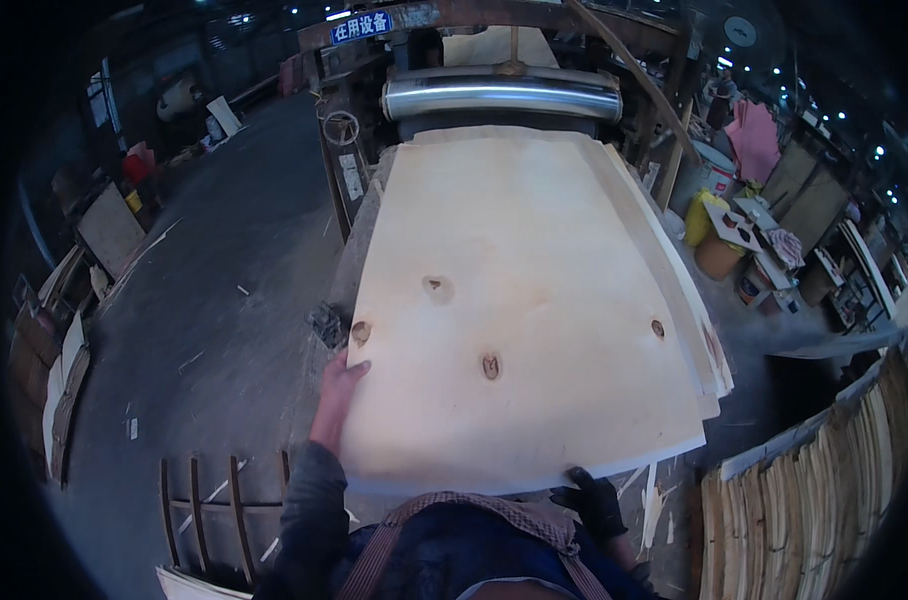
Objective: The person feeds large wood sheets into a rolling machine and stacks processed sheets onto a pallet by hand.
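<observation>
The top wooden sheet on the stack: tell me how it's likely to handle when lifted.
The top sheet looks thin along its near edge, so it would probably sag if lifted at one end. That thinness suggests it is light for its breadth. The dark knots may be fragile spots.

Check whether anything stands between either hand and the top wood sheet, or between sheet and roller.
Nothing visible: the left hand holds the top wood sheet, the right hand is at its near edge, and no obstacle shows before the shiny roller.
</observation>
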Motion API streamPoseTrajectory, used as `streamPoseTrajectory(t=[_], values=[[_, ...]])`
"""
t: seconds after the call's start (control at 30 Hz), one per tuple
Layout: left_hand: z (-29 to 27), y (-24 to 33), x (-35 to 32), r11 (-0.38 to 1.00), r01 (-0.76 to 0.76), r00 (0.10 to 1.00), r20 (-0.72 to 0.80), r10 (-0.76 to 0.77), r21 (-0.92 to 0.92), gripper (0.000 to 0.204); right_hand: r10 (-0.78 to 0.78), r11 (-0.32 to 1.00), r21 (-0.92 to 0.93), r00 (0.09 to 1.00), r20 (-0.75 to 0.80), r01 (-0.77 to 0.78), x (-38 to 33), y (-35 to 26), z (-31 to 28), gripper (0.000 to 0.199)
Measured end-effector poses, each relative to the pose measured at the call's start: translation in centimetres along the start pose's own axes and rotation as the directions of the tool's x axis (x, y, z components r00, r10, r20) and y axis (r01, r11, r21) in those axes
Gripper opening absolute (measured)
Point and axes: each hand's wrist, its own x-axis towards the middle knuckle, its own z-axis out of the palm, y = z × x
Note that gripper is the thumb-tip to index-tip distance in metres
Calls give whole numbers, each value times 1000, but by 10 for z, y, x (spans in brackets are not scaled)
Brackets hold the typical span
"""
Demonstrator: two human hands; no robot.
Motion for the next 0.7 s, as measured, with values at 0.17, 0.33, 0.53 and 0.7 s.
streamPoseTrajectory(t=[0.17, 0.33, 0.53, 0.7], values=[[-34, -41, 141, 902, 20, 994, -108, 29, 432, 33, 494, 312, 840, 831, 255, -443, 112, -43, 10, 30], [-21, -32, 142, 852, -135, 978, -68, 196, 506, 43, 489, 145, 926, 839, 240, -349, 220, -40, 17, 28], [4, -85, 37, 319, 164, 973, -207, 106, 933, 58, 479, 105, 924, 833, 277, -368, 357, -3, 34, 25], [-13, -103, 26, 442, 287, 926, -364, 99, 850, 70, 411, -5, 951, 866, 285, -310, 452, 6, 36, 27]])
